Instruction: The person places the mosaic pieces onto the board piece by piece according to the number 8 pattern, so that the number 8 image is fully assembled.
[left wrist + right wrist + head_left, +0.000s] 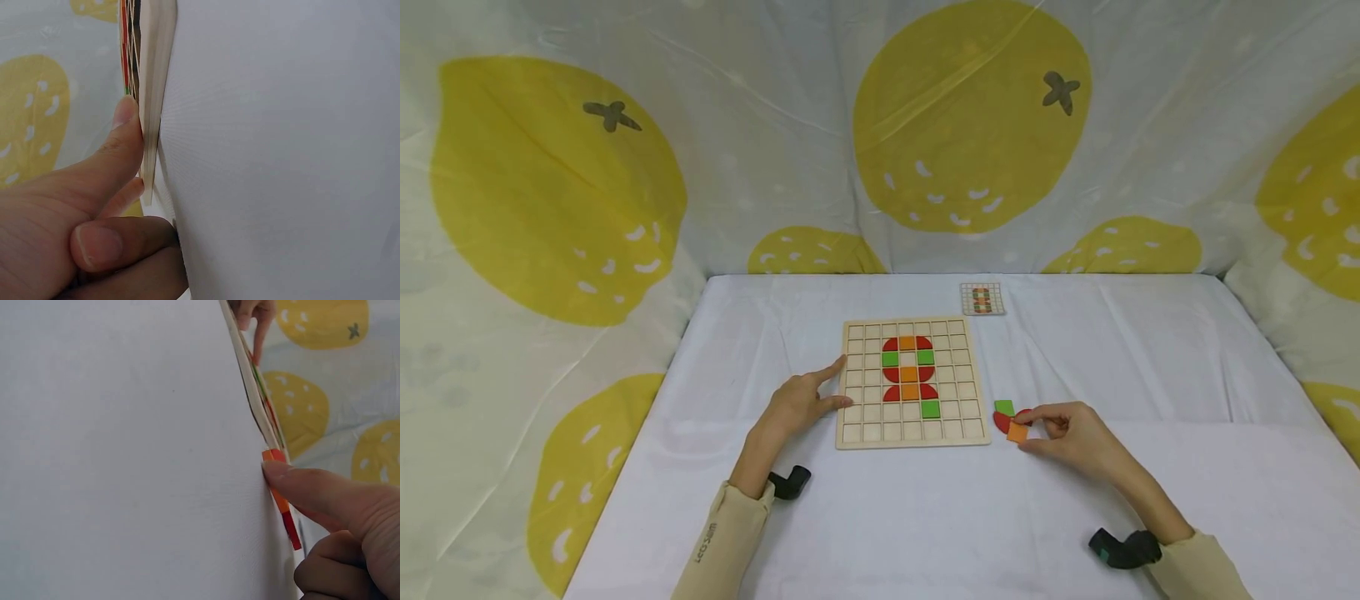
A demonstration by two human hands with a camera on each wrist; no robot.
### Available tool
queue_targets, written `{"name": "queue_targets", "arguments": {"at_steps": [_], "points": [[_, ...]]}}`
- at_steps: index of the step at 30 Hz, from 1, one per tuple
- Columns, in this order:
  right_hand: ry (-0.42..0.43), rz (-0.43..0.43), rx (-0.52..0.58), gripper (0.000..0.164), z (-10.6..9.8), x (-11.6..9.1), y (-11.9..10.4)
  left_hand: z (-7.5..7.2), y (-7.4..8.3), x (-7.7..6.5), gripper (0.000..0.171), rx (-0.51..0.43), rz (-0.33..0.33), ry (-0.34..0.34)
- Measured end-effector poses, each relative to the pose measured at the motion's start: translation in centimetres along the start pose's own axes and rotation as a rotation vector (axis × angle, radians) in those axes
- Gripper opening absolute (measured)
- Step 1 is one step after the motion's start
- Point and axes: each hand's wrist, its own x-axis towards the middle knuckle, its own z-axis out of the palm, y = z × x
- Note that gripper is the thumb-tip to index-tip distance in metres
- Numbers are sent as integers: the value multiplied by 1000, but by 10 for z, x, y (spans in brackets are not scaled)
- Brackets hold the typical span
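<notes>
left hand spreads thumb and forefinger against board; right hand pinches orange square; only head view shows card.

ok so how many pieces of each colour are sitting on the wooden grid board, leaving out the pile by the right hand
red pieces: 6
orange pieces: 3
green pieces: 3
total on the board: 12
</notes>
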Motion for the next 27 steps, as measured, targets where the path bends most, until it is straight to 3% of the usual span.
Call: {"name": "queue_targets", "arguments": {"at_steps": [19, 27], "points": [[30, 3, -6, 28, -5, 4, 5, -1, 0, 0, 83, 9, -14, -4], [37, -1, -20, 28, -1, 9, -3, -1, 0, 0, 83, 3, -13, 2]]}}
